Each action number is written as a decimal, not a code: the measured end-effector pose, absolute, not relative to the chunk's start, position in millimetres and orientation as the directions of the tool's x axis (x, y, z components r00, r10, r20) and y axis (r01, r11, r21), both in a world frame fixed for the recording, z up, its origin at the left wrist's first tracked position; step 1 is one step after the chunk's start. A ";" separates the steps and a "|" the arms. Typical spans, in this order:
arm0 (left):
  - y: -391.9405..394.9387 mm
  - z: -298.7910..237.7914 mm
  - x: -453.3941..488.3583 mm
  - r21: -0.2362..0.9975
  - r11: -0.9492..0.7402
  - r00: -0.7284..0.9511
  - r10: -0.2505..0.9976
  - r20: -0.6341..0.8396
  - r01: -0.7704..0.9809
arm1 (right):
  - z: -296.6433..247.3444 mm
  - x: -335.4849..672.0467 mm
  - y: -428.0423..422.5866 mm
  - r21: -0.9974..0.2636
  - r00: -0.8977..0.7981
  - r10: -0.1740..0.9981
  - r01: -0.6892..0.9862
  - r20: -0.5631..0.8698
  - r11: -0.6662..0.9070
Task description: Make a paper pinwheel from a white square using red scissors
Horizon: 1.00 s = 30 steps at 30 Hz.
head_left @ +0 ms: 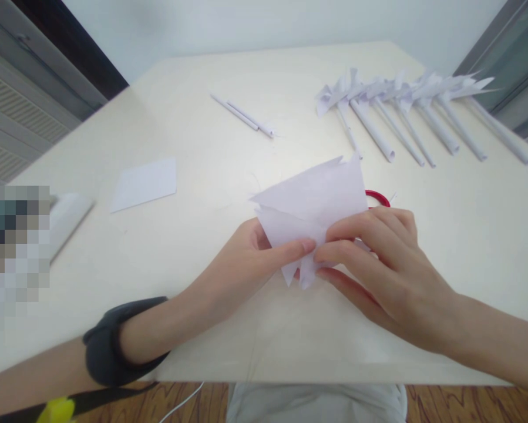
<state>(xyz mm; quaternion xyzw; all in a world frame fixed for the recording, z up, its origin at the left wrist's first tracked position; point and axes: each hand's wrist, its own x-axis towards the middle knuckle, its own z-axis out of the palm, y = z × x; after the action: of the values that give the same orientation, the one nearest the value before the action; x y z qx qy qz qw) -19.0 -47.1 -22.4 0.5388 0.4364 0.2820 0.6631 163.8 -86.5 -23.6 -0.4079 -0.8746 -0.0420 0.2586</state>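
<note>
A white sheet of paper (314, 202) with cut, folded corners is held just above the cream table (202, 258). My left hand (241, 264) pinches its lower middle from the left, thumb on top. My right hand (378, 258) grips the same spot from the right, fingers curled over the folds. Both hands are closed on the paper. A dark band (109, 346) sits on my left wrist.
A row of several finished paper pinwheels on rolled paper sticks (400, 111) lies at the back right. A red-handled tool (378, 198) peeks out behind the paper. A rolled paper stick (244, 114) lies mid-back, a small white sheet (144, 183) at left.
</note>
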 end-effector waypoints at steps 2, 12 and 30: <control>-47.2 -22.4 -18.5 0.963 0.249 0.447 0.853 -0.270 0.106 | -22.9 163.4 -86.3 -0.141 -0.534 0.688 0.731 0.492 0.668; -48.5 -24.1 -19.7 0.966 0.162 0.403 0.885 -0.233 0.203 | -23.8 159.9 -89.2 -0.170 -0.521 0.704 0.733 0.484 0.659; -46.3 -26.7 -17.6 0.962 0.233 0.398 0.876 -0.272 0.145 | -27.0 156.6 -86.5 -0.138 -0.505 0.680 0.740 0.532 0.658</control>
<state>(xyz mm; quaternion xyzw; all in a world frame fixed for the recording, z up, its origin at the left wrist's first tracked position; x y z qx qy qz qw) -17.6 -46.3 -26.7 0.5476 0.4660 0.2893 0.6319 156.6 -86.5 -27.0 -0.4100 -0.8658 -0.0537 0.2818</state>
